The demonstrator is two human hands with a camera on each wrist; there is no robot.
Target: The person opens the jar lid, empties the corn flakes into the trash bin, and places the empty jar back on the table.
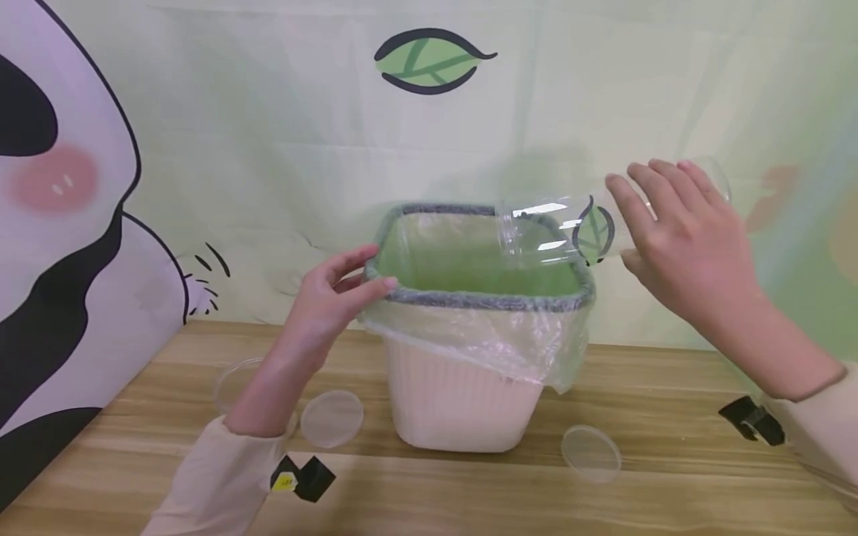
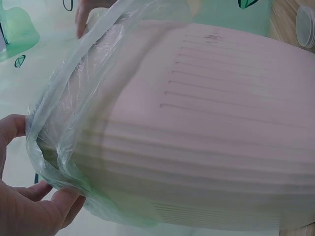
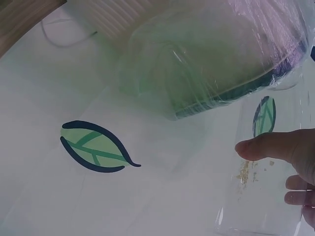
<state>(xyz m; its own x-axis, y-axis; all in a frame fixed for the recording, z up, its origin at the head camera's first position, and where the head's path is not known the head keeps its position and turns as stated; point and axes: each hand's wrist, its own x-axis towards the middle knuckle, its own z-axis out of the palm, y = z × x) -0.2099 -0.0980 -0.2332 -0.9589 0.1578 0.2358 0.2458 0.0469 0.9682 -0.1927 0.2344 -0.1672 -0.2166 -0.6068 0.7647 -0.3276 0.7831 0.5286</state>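
Observation:
A pale pink ribbed trash bin (image 1: 462, 406) stands on the table, lined with a clear plastic bag (image 1: 496, 339) folded over its dark rim. My left hand (image 1: 325, 298) holds the bin's left rim corner; the left wrist view has the thumb and fingers at the bag's edge (image 2: 54, 147). With my right hand (image 1: 697, 238) I grip a clear plastic jar (image 1: 543, 231), tipped nearly sideways, its mouth over the bin's right part. Small yellowish crumbs (image 3: 244, 174) cling inside the jar, near my thumb, in the right wrist view.
On the wooden table (image 1: 670, 447) lie clear round lids: one lid (image 1: 333, 418) left of the bin, another lid (image 1: 591, 454) at its right front, and a round clear piece (image 1: 231, 383) partly behind my left forearm. A printed cloth (image 1: 268, 112) hangs behind.

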